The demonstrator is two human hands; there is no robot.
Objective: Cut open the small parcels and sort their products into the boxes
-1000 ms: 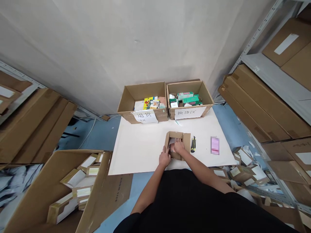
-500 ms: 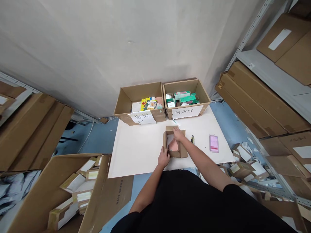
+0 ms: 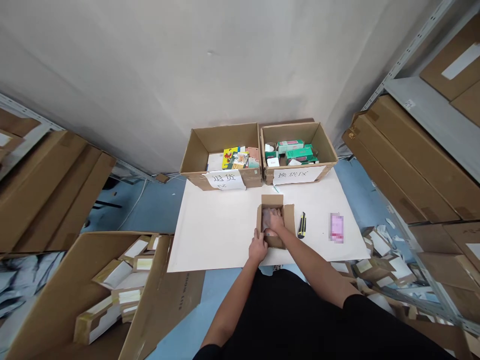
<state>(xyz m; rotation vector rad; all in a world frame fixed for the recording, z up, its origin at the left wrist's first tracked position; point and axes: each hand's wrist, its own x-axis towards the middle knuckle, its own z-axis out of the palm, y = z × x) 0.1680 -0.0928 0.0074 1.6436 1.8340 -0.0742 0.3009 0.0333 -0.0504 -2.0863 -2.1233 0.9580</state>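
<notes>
While the left hand (image 3: 258,246) has its fingers clamped over the near left edge of the small carton (image 3: 275,242), the right hand (image 3: 275,220) reaches down inside it, onto a pinkish item in a greyish wrap (image 3: 266,218). Whether those right fingers are closed on the wrap or only pressing it, I cannot tell, since the tips are hidden. The item lies beneath and just left of them, within the carton's walls.

To handle this well, the left fingers should bear down as well as pinch, because so light a box would probably slide. The right fingers would do best to work flat along the inner wall, without poking at the soft-looking wrap, and the wrist should stay high enough not to crush the folded-out flap (image 3: 289,220). The utility knife (image 3: 302,225) lies right of the right fingers, near the forearm, so sideways sweeps call for care.

Under both hands is a pale, smooth desk (image 3: 213,225). Beyond the fingers, at its far edge, two labelled boxes (image 3: 251,179) stand before a grey wall (image 3: 225,60). Blue floor (image 3: 144,212) and stacked cartons (image 3: 412,155) flank the desk, well apart from either hand.
</notes>
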